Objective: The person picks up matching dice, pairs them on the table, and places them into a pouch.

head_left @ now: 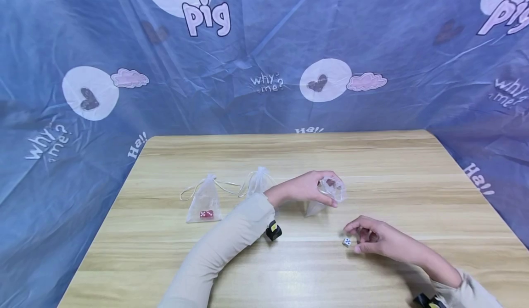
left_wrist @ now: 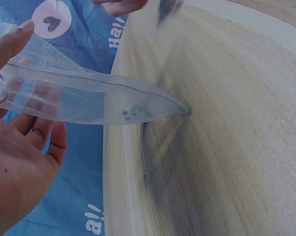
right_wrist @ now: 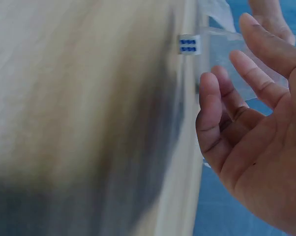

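My left hand (head_left: 307,187) holds a sheer white organza bag (head_left: 317,207) by its upper part, mouth spread. Through the mesh in the left wrist view, a white die (left_wrist: 134,113) shows near the bag's bottom, which touches the table. On the wood in front of the bag lies another white die (head_left: 346,242) with blue dots. My right hand (head_left: 382,240) is just to the right of it, thumb and fingers apart and loosely bent, with a gap to the die in the right wrist view. Nothing shows in the right palm.
Left on the wooden table (head_left: 136,243) lies a drawstring organza bag (head_left: 204,202) with red dice (head_left: 206,214) inside. A second closed bag (head_left: 258,182) stands behind the left forearm, partly hidden. Blue printed cloth (head_left: 264,110) hangs behind the table.
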`<action>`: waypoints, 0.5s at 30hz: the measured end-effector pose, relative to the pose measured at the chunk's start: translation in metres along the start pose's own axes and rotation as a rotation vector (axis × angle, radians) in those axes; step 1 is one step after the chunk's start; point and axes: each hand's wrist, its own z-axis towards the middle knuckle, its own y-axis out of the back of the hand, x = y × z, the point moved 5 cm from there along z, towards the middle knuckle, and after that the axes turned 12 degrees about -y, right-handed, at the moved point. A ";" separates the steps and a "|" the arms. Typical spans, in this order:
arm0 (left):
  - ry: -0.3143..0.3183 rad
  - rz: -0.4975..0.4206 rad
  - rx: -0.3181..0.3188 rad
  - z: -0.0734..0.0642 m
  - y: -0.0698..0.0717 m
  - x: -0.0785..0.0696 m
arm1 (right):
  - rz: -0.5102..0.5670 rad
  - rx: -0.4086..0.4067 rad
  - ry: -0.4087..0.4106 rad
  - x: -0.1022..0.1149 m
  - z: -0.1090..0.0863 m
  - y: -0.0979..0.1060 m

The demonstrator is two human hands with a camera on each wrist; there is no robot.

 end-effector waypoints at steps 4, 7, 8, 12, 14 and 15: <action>0.007 0.005 0.005 0.000 0.000 0.000 | 0.002 0.027 0.003 -0.003 0.002 -0.005; 0.008 0.011 0.008 0.000 0.000 0.000 | -0.003 0.036 0.012 -0.003 0.003 -0.007; 0.008 0.013 0.009 0.000 0.000 0.000 | -0.007 0.036 0.014 -0.003 0.003 -0.008; 0.008 0.019 0.008 -0.001 0.001 -0.001 | -0.044 0.027 0.018 -0.004 0.005 -0.010; 0.007 0.020 0.011 -0.002 0.000 -0.001 | -0.069 0.017 0.012 -0.005 0.006 -0.010; 0.007 0.017 0.013 -0.002 0.000 -0.001 | -0.080 0.013 0.005 -0.005 0.007 -0.011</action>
